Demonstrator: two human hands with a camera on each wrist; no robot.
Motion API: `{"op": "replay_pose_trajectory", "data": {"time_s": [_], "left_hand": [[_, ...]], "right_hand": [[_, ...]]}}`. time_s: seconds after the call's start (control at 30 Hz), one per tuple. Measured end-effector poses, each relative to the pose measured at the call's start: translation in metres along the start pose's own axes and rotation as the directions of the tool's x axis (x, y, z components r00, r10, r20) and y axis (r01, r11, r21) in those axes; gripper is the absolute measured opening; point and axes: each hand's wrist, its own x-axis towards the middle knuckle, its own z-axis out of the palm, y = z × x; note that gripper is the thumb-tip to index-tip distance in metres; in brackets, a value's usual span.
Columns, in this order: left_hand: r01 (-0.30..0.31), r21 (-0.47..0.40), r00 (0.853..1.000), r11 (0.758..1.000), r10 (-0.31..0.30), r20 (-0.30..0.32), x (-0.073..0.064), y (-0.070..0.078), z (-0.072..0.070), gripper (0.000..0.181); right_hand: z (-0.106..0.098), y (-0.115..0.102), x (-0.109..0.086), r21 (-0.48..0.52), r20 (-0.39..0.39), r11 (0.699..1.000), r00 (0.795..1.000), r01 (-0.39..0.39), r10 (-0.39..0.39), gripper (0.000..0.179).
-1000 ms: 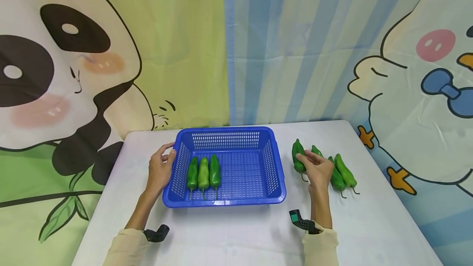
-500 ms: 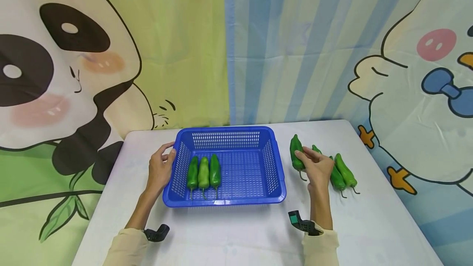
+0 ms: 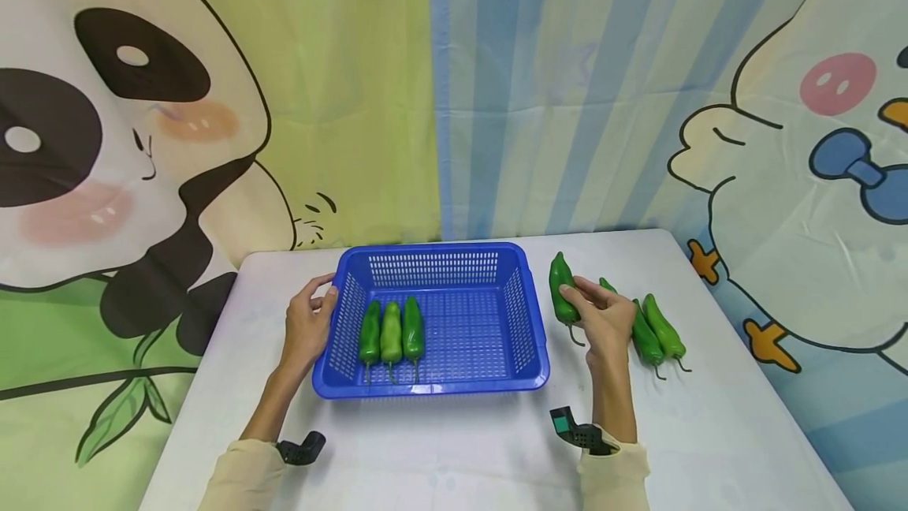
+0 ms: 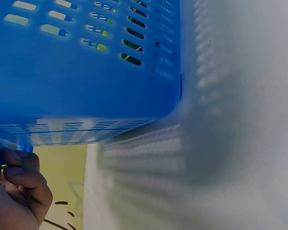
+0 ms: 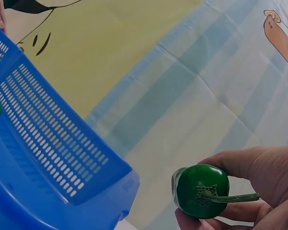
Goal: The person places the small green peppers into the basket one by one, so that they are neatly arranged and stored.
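A blue plastic basket (image 3: 464,389) stands on the table, with three green chili peppers (image 3: 391,333) side by side in its left half. My left hand (image 3: 309,323) grips the basket's left rim; the left wrist view shows its thumb and fingers (image 4: 26,179) at that edge. Just right of the basket, my right hand (image 3: 605,318) pinches a green chili pepper (image 3: 563,290) between thumb and fingers, tip pointing away and stem toward me. The right wrist view shows that pepper (image 5: 201,191) stem-end on, apart from the basket wall.
Two more green peppers (image 3: 663,327) lie on the white table (image 3: 716,432) right of my right hand, and the tip of another (image 3: 606,285) shows behind its fingers. A cartoon-printed curtain (image 3: 525,101) hangs along the table's far edge.
My right hand has shifted the pepper slightly left and away from me, closer to the basket. The left hand and the basket stay where they were.
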Motion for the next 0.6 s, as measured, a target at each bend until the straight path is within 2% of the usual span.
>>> {"op": "replay_pose_trajectory", "data": {"time_s": [0.23,0.6], "left_hand": [[-0.004,-0.001,1.000,1.000,0.004,-0.006,0.000,-0.001,0.001,0.042],[-0.007,-0.018,1.000,1.000,0.007,0.004,-0.001,0.000,0.000,0.043]], "right_hand": [[0.002,-0.002,-0.004,-0.007,0.032,1.000,0.999,0.009,-0.009,0.044],[0.009,-0.007,-0.012,0.002,0.075,0.998,0.995,0.066,-0.065,0.042]]}}
